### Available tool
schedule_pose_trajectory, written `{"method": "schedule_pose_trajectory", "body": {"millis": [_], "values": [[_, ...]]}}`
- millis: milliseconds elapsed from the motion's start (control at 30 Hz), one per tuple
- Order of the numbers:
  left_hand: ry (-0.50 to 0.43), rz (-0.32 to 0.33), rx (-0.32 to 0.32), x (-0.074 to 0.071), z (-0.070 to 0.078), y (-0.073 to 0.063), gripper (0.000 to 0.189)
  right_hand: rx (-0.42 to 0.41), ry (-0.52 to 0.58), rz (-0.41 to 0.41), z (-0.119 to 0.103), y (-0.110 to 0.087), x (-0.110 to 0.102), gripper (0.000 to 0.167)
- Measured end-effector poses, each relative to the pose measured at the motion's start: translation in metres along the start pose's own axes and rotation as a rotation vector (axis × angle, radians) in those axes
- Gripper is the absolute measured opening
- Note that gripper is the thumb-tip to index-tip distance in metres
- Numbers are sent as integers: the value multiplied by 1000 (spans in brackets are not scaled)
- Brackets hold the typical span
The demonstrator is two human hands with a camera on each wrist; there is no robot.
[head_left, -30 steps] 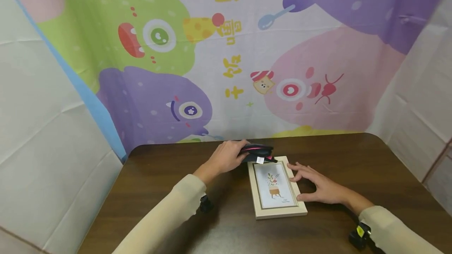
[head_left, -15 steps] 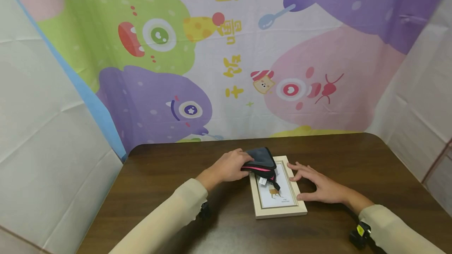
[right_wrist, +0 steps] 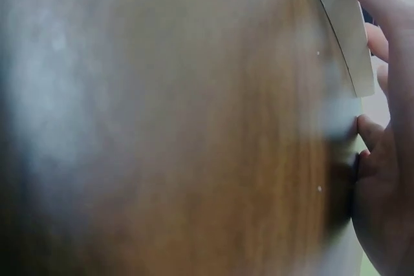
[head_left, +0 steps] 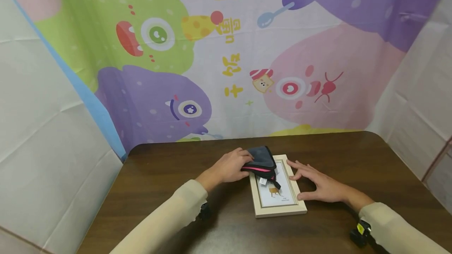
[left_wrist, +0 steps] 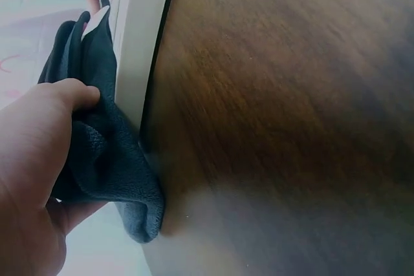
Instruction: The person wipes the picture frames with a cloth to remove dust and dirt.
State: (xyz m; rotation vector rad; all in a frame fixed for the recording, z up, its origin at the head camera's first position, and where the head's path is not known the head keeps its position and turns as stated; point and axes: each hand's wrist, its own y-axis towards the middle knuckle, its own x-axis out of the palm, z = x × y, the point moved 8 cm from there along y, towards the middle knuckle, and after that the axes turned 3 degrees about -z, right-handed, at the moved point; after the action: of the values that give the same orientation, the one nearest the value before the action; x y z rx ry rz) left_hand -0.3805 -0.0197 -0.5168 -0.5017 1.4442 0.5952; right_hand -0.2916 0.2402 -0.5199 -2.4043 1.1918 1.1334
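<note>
Brown tabletop up front, with decent room to move either side of the cream picture frame lying flat around mid-table. Right hand is spread loosely along the frame's right edge, just touching. Left hand pinches a dark pouch over the far-left corner. Behind the table's far edge hangs a cartoon backdrop.

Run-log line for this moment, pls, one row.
left grip holds pink-trimmed dark fabric over picture frame | right grip touches picture frame's right edge | picture frame flat on table
</note>
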Motion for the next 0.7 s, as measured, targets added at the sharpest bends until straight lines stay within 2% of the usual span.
{"method": "schedule_pose_trajectory", "body": {"millis": [100, 167, 333, 533, 700], "values": [[12, 30, 21, -2, 1, -4, 41, 6, -7, -10, 2, 1, 1, 35], [-5, -1, 10, -18, 13, -12, 42, 9, -9, -11, 3, 1, 1, 35], [5, -32, 8, -43, 37, -27, 40, 18, -9, -8, 3, 1, 1, 35], [52, -41, 63, -48, 56, -39, 41, 37, -4, -4, 0, 2, -1, 34], [107, -58, 125, -50, 75, -50, 43, 11, -2, 2, -3, 2, -2, 34]]}}
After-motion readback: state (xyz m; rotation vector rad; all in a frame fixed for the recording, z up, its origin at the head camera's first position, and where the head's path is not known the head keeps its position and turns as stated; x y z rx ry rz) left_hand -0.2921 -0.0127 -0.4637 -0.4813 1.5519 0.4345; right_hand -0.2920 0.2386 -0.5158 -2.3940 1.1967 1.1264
